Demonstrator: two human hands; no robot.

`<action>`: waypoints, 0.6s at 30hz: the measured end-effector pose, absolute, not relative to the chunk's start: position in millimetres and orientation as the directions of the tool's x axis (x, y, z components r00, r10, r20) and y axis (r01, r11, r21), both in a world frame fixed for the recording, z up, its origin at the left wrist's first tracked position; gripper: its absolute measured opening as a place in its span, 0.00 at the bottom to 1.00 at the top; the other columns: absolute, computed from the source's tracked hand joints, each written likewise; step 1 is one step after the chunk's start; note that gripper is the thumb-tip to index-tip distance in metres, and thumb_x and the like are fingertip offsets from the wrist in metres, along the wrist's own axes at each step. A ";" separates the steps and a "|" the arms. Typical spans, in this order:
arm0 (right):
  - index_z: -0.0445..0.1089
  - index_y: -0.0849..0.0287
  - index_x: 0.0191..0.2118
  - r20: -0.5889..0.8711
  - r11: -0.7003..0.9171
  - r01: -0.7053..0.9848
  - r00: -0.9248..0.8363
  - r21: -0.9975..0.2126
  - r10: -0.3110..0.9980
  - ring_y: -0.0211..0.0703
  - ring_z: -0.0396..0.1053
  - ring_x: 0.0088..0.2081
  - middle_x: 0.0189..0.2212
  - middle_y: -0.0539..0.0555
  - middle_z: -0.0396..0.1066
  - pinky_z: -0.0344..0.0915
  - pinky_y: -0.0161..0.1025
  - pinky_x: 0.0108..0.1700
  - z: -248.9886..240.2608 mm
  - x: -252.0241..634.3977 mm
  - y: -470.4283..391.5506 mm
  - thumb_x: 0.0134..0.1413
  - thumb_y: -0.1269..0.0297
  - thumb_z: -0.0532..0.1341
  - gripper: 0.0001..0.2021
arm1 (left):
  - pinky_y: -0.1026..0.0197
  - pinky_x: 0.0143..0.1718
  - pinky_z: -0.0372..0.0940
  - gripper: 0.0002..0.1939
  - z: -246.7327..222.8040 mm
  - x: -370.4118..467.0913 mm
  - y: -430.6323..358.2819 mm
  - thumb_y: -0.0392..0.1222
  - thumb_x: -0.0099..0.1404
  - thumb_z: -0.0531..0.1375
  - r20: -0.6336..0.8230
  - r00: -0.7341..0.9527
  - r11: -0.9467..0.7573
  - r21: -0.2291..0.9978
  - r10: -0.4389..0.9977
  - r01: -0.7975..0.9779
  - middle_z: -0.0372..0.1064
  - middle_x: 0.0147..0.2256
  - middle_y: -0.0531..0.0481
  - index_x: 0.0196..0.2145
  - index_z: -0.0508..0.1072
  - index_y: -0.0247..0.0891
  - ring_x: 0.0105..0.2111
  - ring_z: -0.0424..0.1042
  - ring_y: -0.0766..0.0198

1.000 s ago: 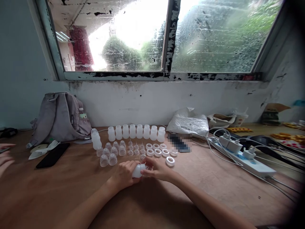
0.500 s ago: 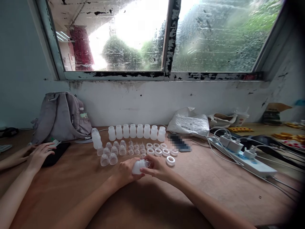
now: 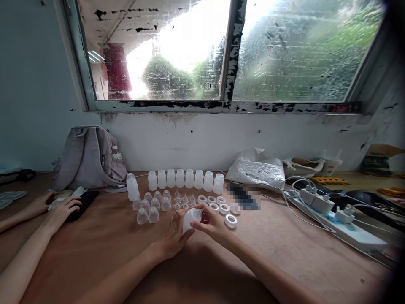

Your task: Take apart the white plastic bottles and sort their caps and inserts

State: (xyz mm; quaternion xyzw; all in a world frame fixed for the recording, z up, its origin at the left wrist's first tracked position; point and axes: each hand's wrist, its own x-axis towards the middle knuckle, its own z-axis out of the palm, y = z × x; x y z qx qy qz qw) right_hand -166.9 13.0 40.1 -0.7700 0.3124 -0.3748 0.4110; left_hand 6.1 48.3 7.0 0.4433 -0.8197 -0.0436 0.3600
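Note:
Between my two hands is a frosted white bottle [image 3: 189, 220], tilted with its mouth to the upper right. My left hand [image 3: 175, 236] is wrapped round the bottle's body. The fingers of my right hand [image 3: 210, 223] pinch a clear nipple [image 3: 197, 214] at the bottle's mouth. Just behind my hands lie several clear nipples [image 3: 184, 200] in rows. White rings [image 3: 230, 221] lie to the right of them, and clear domed caps [image 3: 153, 215] stand to the left. A row of frosted bottles [image 3: 189, 179] stands behind.
Another person's hands [image 3: 61, 211] are at the left, by a black phone-like object [image 3: 82, 206]. A grey backpack [image 3: 90, 158], a silver bag [image 3: 259, 171] and a power strip [image 3: 357, 230] with cables surround the work area.
The bottle in my hands has turned more upright and its mouth faces me more. The whole view has shifted slightly, and the other person's hands hold something pale.

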 end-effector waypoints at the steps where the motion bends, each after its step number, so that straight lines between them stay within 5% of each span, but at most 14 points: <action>1: 0.59 0.57 0.40 0.339 -0.493 -0.170 0.538 -0.853 -0.772 0.35 0.61 0.27 0.27 0.49 0.62 0.60 0.33 0.27 41.4 -168.1 12.0 0.43 0.54 0.60 0.19 | 0.52 0.50 0.58 0.24 8.7 5.4 49.9 0.46 0.64 0.46 0.507 -0.355 0.592 0.449 -0.785 -0.669 0.59 0.50 0.43 0.56 0.46 0.40 0.51 0.58 0.59; 7: 0.57 0.58 0.29 0.466 -0.611 -0.346 0.419 -0.712 -0.779 0.33 0.53 0.22 0.20 0.45 0.54 0.54 0.33 0.24 42.0 -169.2 14.0 0.42 0.53 0.61 0.15 | 0.56 0.46 0.61 0.21 8.8 1.6 47.2 0.43 0.63 0.48 0.468 -0.371 0.597 0.597 -0.802 -0.536 0.63 0.47 0.45 0.54 0.51 0.40 0.47 0.63 0.61; 14: 0.59 0.56 0.39 0.489 -0.641 -0.288 0.452 -0.712 -0.746 0.41 0.61 0.36 0.36 0.53 0.62 0.60 0.37 0.38 41.6 -161.3 16.0 0.48 0.55 0.57 0.14 | 0.59 0.40 0.64 0.19 12.0 -0.3 46.5 0.43 0.61 0.52 0.410 -0.363 0.544 0.699 -0.837 -0.464 0.67 0.43 0.49 0.50 0.55 0.42 0.41 0.67 0.62; 18: 0.56 0.55 0.43 0.430 -0.590 -0.187 0.522 -0.785 -0.737 0.42 0.62 0.39 0.37 0.51 0.63 0.59 0.38 0.42 32.2 -161.2 12.6 0.48 0.56 0.58 0.17 | 0.58 0.42 0.64 0.18 10.1 1.1 48.6 0.44 0.61 0.52 0.386 -0.380 0.534 0.709 -0.841 -0.461 0.67 0.43 0.49 0.49 0.58 0.42 0.43 0.66 0.61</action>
